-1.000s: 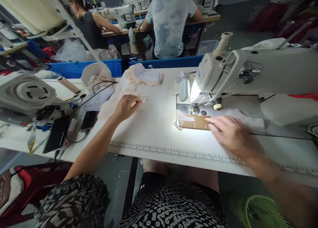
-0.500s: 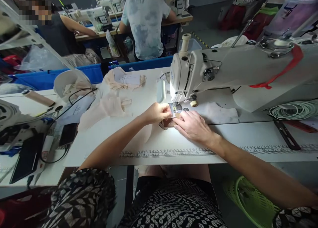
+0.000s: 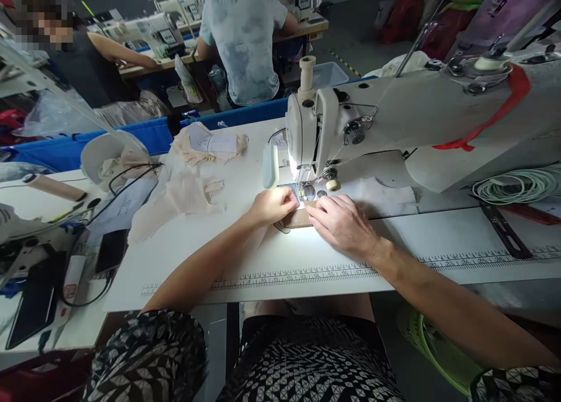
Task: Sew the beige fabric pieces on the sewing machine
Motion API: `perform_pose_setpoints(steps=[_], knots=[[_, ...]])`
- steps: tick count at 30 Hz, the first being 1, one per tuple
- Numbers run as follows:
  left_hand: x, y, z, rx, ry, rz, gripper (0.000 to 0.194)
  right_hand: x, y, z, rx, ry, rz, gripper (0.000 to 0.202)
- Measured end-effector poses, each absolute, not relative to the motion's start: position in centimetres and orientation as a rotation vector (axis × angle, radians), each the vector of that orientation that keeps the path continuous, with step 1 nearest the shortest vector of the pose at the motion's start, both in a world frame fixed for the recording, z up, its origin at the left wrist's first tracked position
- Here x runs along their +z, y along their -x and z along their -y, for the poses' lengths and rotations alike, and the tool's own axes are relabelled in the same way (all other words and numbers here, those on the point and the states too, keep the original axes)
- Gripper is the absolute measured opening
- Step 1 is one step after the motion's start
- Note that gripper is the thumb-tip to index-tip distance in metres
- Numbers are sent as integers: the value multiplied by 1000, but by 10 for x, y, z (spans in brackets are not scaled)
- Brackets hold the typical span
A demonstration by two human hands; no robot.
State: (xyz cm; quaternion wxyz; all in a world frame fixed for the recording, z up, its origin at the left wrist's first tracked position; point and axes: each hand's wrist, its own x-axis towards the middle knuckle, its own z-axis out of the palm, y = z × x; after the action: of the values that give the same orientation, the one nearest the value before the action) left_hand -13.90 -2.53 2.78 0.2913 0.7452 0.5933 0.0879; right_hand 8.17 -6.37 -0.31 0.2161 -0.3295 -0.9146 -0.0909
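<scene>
Under the lit needle area of a white sewing machine [image 3: 368,115] lies a small brown fabric piece [image 3: 297,218], with a pale strip at its upper edge. My left hand [image 3: 272,207] is closed, thumb and fingertips pinching the piece's left side just before the presser foot [image 3: 305,193]. On the other side my right hand [image 3: 344,224] is curled palm down, its fingertips gripping the piece's right edge. Both hands are close to the needle but apart from each other. What lies beneath the right fingers is hidden.
Sheer beige fabric pieces [image 3: 175,200] and a paper-topped bundle [image 3: 213,140] lie to the left. Scissors-like dark snips [image 3: 504,232] and coiled pale cord [image 3: 517,183] are at the right. A printed ruler [image 3: 307,273] runs along the front edge. Two people sit beyond.
The view has shifted, so the machine appears further left. My left hand has drawn slightly away from my right, and more of the brown piece shows flat between them.
</scene>
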Motion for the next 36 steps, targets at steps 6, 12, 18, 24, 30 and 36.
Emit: perform_pose_setpoints(steps=[6,12,18,24,30,36], knots=[[32,131,28,189,-1955,-1693,11,-6,-86,61,-160,942,2518,35],[34,127,30,180,-1943,-1728,11,-10,-85,59,-141,949,2523,37],[23,132,25,228,-2016,-1682,11,-16,-80,55,-258,983,2577,37],[2,138,50,616,-2775,-1436,24,-15,-71,57,-332,990,2596,33],[-16,141,79,582,-2995,-1237,33,-14,-67,60,-336,1007,2607,34],[-21,145,69,638,-3040,-1151,37,-11,-67,61,-342,1032,2575,38]])
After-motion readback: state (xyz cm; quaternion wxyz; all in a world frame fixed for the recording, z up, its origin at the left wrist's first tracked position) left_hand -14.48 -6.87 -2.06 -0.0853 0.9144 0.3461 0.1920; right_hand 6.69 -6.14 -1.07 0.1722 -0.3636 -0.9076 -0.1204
